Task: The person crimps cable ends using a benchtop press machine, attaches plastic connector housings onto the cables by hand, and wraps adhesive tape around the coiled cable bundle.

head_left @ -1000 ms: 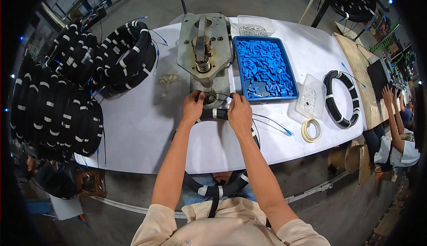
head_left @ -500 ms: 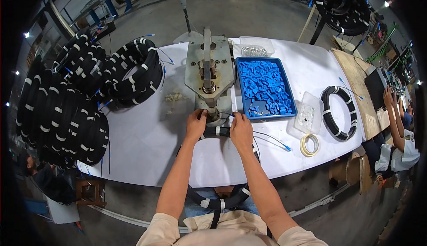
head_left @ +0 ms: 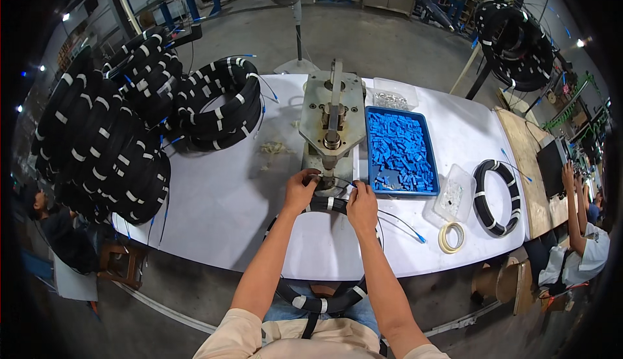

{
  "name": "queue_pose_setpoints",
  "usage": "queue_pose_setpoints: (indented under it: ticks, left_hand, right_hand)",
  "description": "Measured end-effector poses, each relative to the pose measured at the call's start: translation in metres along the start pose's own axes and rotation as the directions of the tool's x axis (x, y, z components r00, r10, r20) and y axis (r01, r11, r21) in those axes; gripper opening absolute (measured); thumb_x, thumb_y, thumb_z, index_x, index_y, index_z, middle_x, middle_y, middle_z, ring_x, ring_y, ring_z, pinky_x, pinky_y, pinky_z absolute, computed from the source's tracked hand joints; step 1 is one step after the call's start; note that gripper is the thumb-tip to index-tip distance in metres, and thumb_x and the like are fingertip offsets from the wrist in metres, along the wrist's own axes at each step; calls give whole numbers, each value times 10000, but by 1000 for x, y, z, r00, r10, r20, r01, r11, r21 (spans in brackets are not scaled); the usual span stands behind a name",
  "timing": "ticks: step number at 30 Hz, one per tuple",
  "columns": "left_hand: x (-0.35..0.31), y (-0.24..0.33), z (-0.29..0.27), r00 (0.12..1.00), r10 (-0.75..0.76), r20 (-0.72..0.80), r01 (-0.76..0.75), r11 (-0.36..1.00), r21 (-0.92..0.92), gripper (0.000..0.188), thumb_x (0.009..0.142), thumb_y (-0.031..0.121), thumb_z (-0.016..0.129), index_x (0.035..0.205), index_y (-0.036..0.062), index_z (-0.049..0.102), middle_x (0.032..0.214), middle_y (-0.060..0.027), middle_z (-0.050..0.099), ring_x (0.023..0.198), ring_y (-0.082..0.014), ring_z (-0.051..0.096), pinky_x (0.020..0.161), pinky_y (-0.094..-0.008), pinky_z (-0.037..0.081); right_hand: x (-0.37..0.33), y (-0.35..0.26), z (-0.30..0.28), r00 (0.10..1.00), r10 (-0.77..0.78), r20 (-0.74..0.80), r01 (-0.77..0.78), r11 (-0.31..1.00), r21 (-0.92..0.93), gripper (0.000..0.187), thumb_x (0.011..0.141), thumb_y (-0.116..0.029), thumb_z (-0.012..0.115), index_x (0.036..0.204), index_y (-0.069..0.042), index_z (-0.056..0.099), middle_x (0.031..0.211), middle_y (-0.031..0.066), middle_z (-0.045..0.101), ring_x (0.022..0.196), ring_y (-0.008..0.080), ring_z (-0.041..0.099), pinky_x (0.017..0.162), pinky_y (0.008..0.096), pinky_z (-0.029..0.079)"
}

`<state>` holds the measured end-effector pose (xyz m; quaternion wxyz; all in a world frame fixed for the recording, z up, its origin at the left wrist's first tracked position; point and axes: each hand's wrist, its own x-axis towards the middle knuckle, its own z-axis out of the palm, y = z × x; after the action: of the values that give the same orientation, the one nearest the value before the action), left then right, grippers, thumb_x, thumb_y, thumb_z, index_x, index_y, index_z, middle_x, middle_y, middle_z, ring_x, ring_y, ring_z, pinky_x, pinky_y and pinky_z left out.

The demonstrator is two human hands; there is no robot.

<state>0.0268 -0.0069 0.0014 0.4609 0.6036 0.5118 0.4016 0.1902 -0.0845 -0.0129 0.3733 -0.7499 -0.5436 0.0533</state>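
Observation:
A metal hand press [head_left: 333, 116] stands upright in front of me on the white-topped table. My left hand [head_left: 301, 191] is closed at the left of the press's base, fingertips pinched under its ram; what they grip is hidden. To the right of the base, my right hand [head_left: 362, 207] pinches a thin black cable [head_left: 340, 180], which runs across the base toward my left fingertips. A black cable coil [head_left: 324, 305] bound with white tape lies under my wrists and hangs over the table's front edge. A blue-tipped cable end [head_left: 419, 238] lies to the right of my right hand.
Right of the press sit a blue tray [head_left: 436, 190] of small blue parts, clear plastic boxes [head_left: 454, 193], a tape roll [head_left: 451, 237] and another coil [head_left: 480, 193]. Many taped coils [head_left: 97, 145] are stacked at left. A co-worker [head_left: 581, 249] works at far right.
The whole view has shifted, so the table and press appear farther right and lower. Both my hands stay at the press's base with little change in grip.

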Motion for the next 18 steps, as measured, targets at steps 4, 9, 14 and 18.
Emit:
queue_pose_setpoints:
  ticks: [4,9,14,18]
  left_hand:
    - [2,-4,5,999,-28,-30,28,1000,5,164,872,105,650,993,4,697,668,-30,614,616,-98,505,592,-276,418]
    - [6,-19,8,994,64,-89,-56,994,91,146,855,116,672,974,43,713,687,-83,550,622,-171,513,600,-317,423]
    - [6,-20,9,990,105,-90,-97,992,83,167,860,143,667,997,60,714,703,-108,532,631,-214,519,616,-344,427]
    - [7,-18,9,997,46,-66,-37,991,126,189,871,171,659,1017,63,711,712,-114,554,645,-230,532,637,-347,434]
  right_hand:
    - [1,0,-1,1000,-9,4,9,1000,-21,200,914,-89,540,1086,-13,605,978,217,612,889,421,592,767,488,477]
    - [1,-1,0,1000,-26,-2,26,1000,-7,204,903,-80,540,1085,-10,604,970,225,616,885,426,596,762,492,479]
    - [1,1,0,1000,-18,1,18,999,-27,206,900,-79,543,1087,-16,606,969,224,617,886,425,598,759,490,481]
    - [0,1,0,1000,-18,5,18,999,-32,200,905,-83,542,1082,-19,607,978,221,612,885,420,597,758,490,482]
